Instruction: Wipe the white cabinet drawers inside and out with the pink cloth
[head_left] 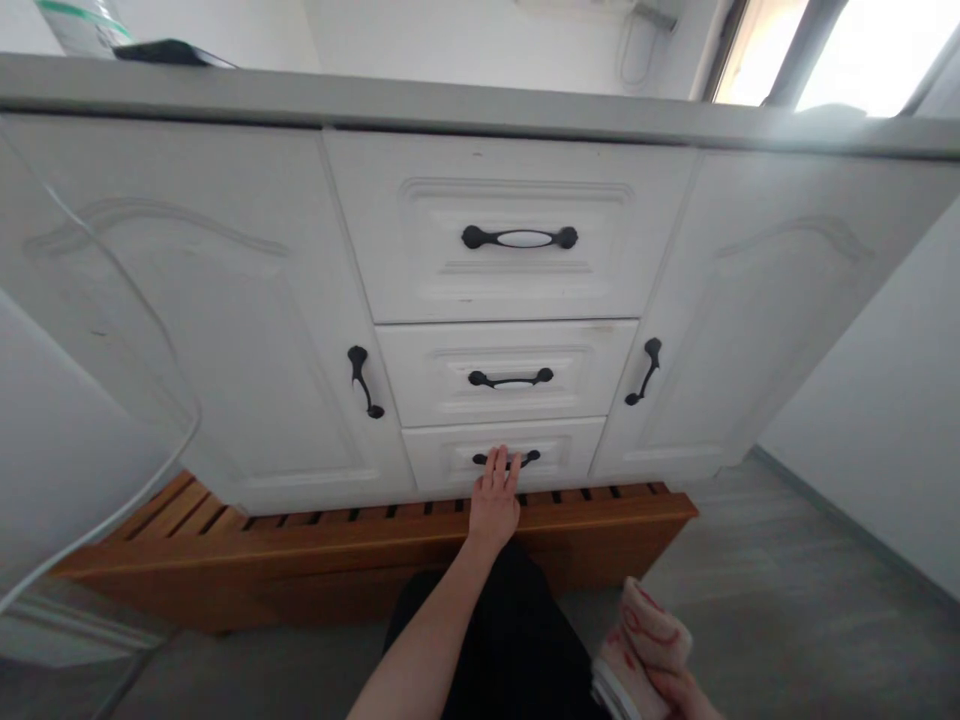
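Observation:
My left hand (pixel 495 503) reaches to the bottom drawer (pixel 448 458) of a white cabinet. Its fingers are stretched out and slightly apart, lying over the dark drawer handle (pixel 531 456) and hiding its middle. The drawer sits flush with the cabinet front. At the lower right, my right hand (pixel 679 690) is closed on a folded white cloth with red markings (pixel 649 630). That cloth hangs over the floor, apart from the cabinet, and hides most of the fingers.
Above are the middle drawer (pixel 510 400) and top drawer (pixel 517 285), flanked by a left door (pixel 225 350) and right door (pixel 750 330). A low slatted wooden bench (pixel 300 560) stands in front. A white cable (pixel 161 455) hangs at left. A dark flat object (pixel 169 52) rests on the countertop (pixel 420 107).

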